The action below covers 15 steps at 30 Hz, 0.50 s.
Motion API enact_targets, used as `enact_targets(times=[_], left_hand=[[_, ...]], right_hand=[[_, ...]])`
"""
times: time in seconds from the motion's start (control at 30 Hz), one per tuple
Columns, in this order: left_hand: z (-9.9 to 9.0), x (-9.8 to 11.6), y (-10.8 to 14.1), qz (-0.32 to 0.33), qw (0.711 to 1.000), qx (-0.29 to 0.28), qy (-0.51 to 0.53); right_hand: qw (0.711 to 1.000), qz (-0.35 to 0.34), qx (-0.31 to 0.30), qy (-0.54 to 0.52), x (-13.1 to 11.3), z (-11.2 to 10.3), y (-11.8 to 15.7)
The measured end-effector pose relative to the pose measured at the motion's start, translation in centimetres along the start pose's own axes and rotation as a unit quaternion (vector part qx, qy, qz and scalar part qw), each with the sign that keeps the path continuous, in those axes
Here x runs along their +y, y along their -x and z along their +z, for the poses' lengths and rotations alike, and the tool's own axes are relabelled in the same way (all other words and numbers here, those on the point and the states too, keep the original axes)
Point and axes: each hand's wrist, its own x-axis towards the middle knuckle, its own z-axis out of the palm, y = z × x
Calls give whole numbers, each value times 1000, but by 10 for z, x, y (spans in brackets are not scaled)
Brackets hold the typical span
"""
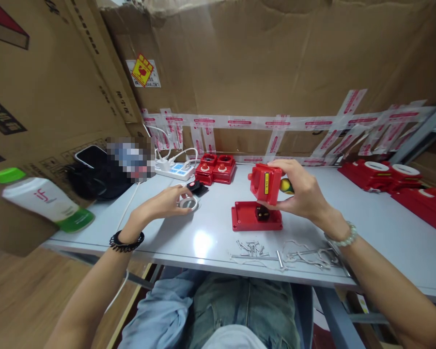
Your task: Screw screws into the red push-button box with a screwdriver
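My right hand (303,191) grips a red plastic housing (264,184) with a yellow label, held tilted above the table. A round yellow-and-dark part (286,186) shows beside the housing, inside my right hand's grasp; I cannot tell what it is. Below lies a red rectangular base (245,220) with screw holes at its corners and a black block (262,213) in it. Thumb and fingers of my left hand (174,201) are closed on a white ring (189,204) at the tabletop. Just behind the ring is a small black piece (199,188).
Several loose screws (252,248) and thin metal rods (301,253) lie near the front edge. Red units stand at the back (215,169) and right (381,177). A power strip (174,169), black bag (98,177) and white-green bottle (45,199) are left; cardboard (261,58) walls the back.
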Motion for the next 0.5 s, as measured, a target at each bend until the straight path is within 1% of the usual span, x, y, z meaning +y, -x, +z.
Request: enact_targets(times=[0.13,0.23,0.3,0.4,0.5], left_hand=[[3,-2,-4,1,1000,13,-2],[5,-6,-7,-6,1000,2,-7],[4,-9,-7,-3,1000,5,4],[-3,-19,-5,-8,999,37,12],[-8,-34,-3,-36,998,53,-10]], right_hand=[[1000,4,-9,-2,-1,0,0],[1000,3,-9,3,-2,0,-1],[1000,3,-8,5,-3,0,-2],[1000,1,-10,6,-3,0,-2],[1000,6,-19,7,-3,0,-2]])
